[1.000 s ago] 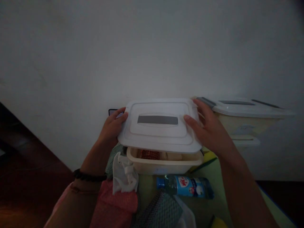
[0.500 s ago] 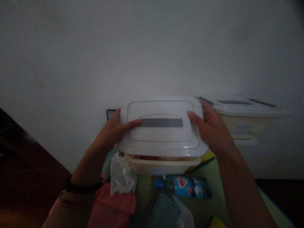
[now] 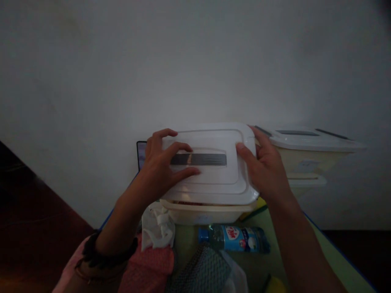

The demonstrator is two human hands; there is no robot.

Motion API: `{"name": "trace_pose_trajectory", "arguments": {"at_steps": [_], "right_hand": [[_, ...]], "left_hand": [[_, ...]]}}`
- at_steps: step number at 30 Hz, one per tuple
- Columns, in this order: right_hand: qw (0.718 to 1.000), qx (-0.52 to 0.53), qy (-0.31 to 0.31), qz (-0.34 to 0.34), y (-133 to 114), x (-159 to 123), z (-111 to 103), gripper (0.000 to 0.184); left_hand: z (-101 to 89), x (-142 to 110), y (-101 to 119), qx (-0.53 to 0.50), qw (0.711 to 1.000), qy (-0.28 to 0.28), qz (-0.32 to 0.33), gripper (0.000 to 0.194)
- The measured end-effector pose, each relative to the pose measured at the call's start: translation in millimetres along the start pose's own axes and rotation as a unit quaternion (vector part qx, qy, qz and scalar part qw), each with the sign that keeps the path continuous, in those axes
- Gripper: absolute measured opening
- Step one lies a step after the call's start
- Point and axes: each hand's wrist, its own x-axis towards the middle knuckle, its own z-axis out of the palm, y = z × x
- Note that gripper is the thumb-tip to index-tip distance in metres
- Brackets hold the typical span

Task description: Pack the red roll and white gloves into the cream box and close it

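Note:
A white lid with a grey strip in its middle is tilted above a cream plastic box. Its near edge stands slightly off the box's front rim, and reddish contents show through the gap. My right hand grips the lid's right edge, thumb on top and fingers behind. Over the left part of the lid lies my left hand, its fingers spread apart, with index finger and thumb on either side of the grey strip. Whether all its fingertips touch the lid I cannot tell.
In front of the box lies a blue-capped bottle. White cloth, pink fabric and a patterned grey-green cloth are at the near left. Stacked lidded boxes stand right; a phone leans against the wall.
My left hand has let go of the lid's left edge and moved right onto its top, fingers spreading. The lid has shifted slightly left, still in my right hand.

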Motion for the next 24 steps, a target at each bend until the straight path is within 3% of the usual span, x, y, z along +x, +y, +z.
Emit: {"name": "trace_pose_trajectory", "arguments": {"at_steps": [5, 10, 15, 21, 24], "right_hand": [[0.999, -0.029, 0.007, -0.040, -3, -3, 2, 0.047], [0.996, -0.061, 0.002, -0.068, -5, -6, 3, 0.047], [0.993, -0.083, 0.003, -0.085, 10, 0, -2, 0.053], [0.998, 0.022, 0.039, 0.039, 26, 16, -14, 0.052], [0.995, 0.022, 0.039, 0.086, 28, 21, -24, 0.046]], "left_hand": [[3.8, -1, 2, -0.043, 0.997, -0.063, 0.001, 0.055], [1.6, 0, 2, -0.045, 0.998, -0.051, -0.005, 0.059], [5.3, 0, 0, -0.054, 0.996, -0.068, 0.007, 0.054], [0.8, 1, -22, -0.068, 0.996, -0.053, -0.029, 0.039], [-10.7, -3, -40, -0.234, 0.967, -0.031, -0.099, 0.039]]}}
